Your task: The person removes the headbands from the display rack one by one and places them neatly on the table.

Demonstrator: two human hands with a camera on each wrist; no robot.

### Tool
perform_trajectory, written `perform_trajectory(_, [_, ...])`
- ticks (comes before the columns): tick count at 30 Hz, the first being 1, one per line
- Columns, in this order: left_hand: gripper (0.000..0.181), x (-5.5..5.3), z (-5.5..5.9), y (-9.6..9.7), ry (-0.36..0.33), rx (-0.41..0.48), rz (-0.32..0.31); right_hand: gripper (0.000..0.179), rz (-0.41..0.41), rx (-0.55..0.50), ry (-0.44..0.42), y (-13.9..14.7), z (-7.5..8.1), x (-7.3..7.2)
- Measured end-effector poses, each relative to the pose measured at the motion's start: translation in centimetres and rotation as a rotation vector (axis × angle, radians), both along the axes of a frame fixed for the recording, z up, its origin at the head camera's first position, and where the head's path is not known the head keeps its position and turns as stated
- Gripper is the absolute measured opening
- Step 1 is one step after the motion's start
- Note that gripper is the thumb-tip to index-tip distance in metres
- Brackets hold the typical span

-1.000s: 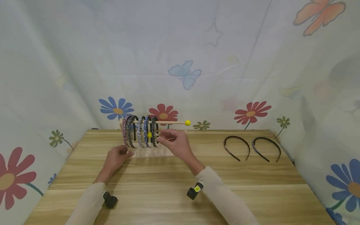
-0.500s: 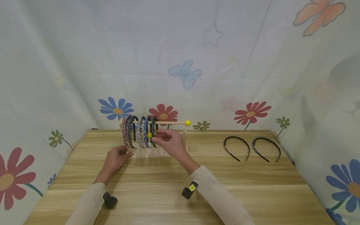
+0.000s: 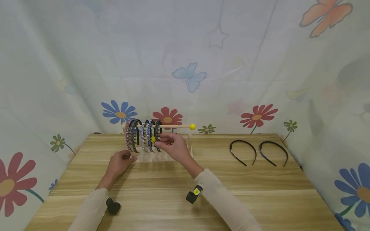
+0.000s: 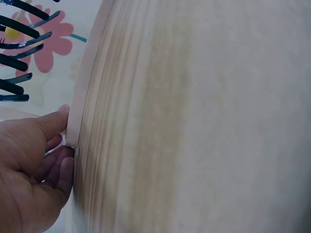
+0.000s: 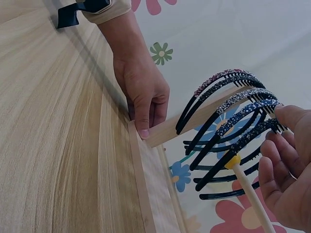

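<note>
Fingers of the right hand (image 3: 174, 148) close, thumb against fingertips, on the dark headband (image 5: 250, 140), the outermost of a row hanging on the wooden rack (image 5: 156, 187); the grip falls at its beaded, toothed part. Fingers of the left hand (image 5: 144, 94) clamp a corner of that rack's base, thumb on top, which should steady it.

Likely light and springy, the dark headband should flex at its thin ends but keep its arch. Its beads probably give good friction, though they may chip or catch on the other beaded headbands (image 5: 242, 94) close beside it. A hold on the broad beaded band looks surer than one on the smooth, narrow tips.

Two loose headbands (image 3: 243, 140) lie on the surface (image 3: 162, 192), well apart from the rack. Much is covered: the right fingers hide the pinched spot, and the left fingertips under the base's edge are hard to see. How the nearer yellow ball (image 5: 232, 162) joins its rod is unclear behind the bands. The left wrist view cuts off all but the headbands' dark ends.
</note>
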State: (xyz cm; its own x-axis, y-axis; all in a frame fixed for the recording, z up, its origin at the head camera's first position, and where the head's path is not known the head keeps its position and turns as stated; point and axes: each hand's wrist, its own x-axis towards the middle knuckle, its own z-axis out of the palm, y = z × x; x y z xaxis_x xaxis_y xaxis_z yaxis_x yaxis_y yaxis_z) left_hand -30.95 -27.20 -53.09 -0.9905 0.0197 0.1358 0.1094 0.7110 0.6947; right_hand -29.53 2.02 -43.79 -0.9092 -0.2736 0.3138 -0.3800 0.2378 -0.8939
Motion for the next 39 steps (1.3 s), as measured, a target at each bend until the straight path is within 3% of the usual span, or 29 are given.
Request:
perform_trajectory(12, [0.040,0.0,0.1,0.1,-0.032,0.001,0.002,0.028,0.006,0.006,0.005,0.1,0.2,0.0])
perform_trajectory(23, [0.034,0.0,0.1,0.1,-0.012,-0.006,0.000,0.026,0.006,0.034,0.019,0.7,0.2,-0.2])
perform_trajectory(39, [0.038,0.3,0.3,0.1,-0.020,0.000,-0.001,0.022,-0.016,0.010,0.087,2.7,1.7,-0.7])
